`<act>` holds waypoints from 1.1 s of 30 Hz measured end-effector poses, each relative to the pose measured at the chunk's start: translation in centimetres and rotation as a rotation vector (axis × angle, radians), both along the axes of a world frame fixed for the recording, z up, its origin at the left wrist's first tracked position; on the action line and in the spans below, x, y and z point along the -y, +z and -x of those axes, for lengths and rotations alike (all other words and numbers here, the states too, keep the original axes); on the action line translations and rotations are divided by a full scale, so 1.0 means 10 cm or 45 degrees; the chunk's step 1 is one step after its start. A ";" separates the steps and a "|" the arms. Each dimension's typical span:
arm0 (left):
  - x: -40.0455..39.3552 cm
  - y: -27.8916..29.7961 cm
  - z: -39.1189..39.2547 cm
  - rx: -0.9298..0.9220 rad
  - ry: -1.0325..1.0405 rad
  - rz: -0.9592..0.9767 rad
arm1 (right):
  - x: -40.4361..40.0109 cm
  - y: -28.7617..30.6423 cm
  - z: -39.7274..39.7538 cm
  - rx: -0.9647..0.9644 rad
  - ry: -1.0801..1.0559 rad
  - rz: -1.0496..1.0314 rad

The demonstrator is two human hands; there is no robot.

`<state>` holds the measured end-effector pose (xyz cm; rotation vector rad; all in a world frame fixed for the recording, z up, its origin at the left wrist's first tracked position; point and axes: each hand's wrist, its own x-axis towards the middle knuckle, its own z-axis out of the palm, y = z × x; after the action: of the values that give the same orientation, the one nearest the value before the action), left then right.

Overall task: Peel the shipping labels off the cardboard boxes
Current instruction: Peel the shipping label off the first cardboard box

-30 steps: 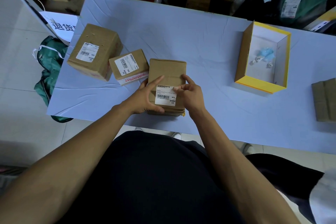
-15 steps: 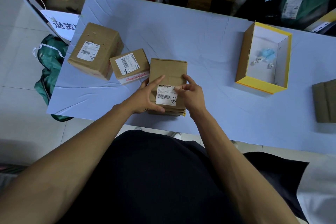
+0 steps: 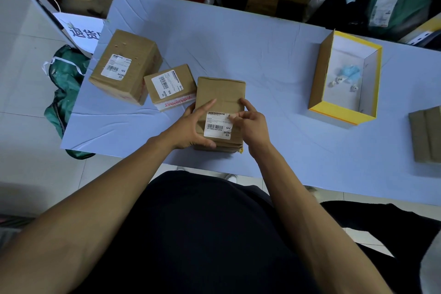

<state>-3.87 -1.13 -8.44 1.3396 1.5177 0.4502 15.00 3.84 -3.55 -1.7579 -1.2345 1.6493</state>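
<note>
While left hand steadies box, right hand picks label (corner).

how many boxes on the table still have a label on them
3: the big box at far left, the small box beside it, and the held box in the middle. Labels on hidden faces cannot be ruled out.

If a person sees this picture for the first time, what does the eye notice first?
First, the two hands at the table's near edge: the left hand steadies a cardboard box while the right hand pinches the top right corner of its white label. To the left lie two more labelled boxes. On the right stands an open yellow-edged box.
</note>
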 end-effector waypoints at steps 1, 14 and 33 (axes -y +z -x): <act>0.00 0.00 0.00 0.002 0.001 -0.003 | 0.00 0.00 0.00 -0.008 -0.001 0.001; 0.00 0.00 0.00 0.012 -0.005 -0.004 | -0.01 -0.08 -0.03 -0.088 0.005 -0.032; -0.01 -0.01 0.00 0.001 0.002 -0.005 | -0.02 -0.06 -0.03 -0.102 -0.016 -0.042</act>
<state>-3.83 -1.07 -8.50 1.3413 1.5177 0.4551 15.28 4.03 -4.18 -1.6604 -1.2055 1.6660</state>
